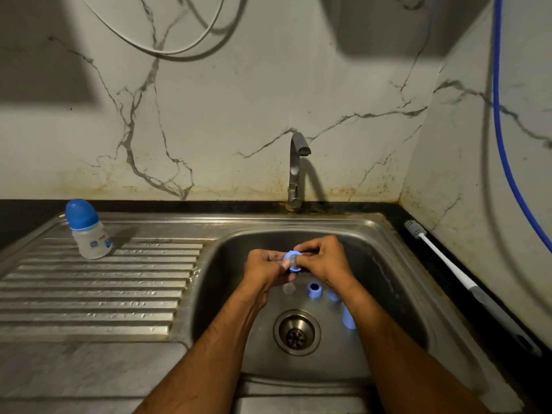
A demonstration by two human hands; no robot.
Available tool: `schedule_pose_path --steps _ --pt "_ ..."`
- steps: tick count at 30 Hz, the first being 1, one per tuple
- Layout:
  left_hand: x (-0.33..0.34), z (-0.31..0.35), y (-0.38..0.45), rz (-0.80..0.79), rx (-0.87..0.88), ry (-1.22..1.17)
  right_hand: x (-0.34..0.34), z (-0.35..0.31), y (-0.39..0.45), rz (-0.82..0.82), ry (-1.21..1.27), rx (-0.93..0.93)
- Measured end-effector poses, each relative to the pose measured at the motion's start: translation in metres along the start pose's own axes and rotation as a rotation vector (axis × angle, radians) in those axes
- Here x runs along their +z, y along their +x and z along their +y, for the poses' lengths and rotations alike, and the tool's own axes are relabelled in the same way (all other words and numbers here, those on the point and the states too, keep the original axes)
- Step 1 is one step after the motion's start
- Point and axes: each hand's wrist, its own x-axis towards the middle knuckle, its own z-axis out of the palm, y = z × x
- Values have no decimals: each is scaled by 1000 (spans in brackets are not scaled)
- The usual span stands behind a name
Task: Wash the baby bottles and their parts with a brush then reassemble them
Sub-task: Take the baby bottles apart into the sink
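Over the sink basin, my left hand and my right hand together hold a blue bottle ring with a clear teat between their fingertips. On the basin floor below lie a clear teat, a second blue ring and two more blue parts, partly hidden by my right forearm. An assembled baby bottle with a blue cap stands upright on the draining board at the left. A white bottle brush lies on the dark counter to the right of the sink.
The tap stands behind the basin with no water running. The drain sits mid-basin near the front. A ribbed draining board fills the left. A blue hose hangs down the right wall, and a marble wall backs the counter.
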Motion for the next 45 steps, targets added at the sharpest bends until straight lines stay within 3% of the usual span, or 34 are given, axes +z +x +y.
schedule_pose_path --steps 13,21,26,36,41,45 --pt "6 -1 -2 26 35 -66 6 -11 -7 113 -194 -26" --pt "8 -7 3 203 102 37 7 -21 -12 107 -330 -65" --pt "0 -5 11 221 -10 -107 8 -16 -9 -16 -196 -128" --pt "-4 8 9 81 -151 -280 -14 -10 -7 -121 369 93" --pt "-1 5 10 76 -117 -236 -9 -6 -1 -79 377 153" --pt "0 5 6 73 -47 -180 -6 -2 2 -45 232 94"
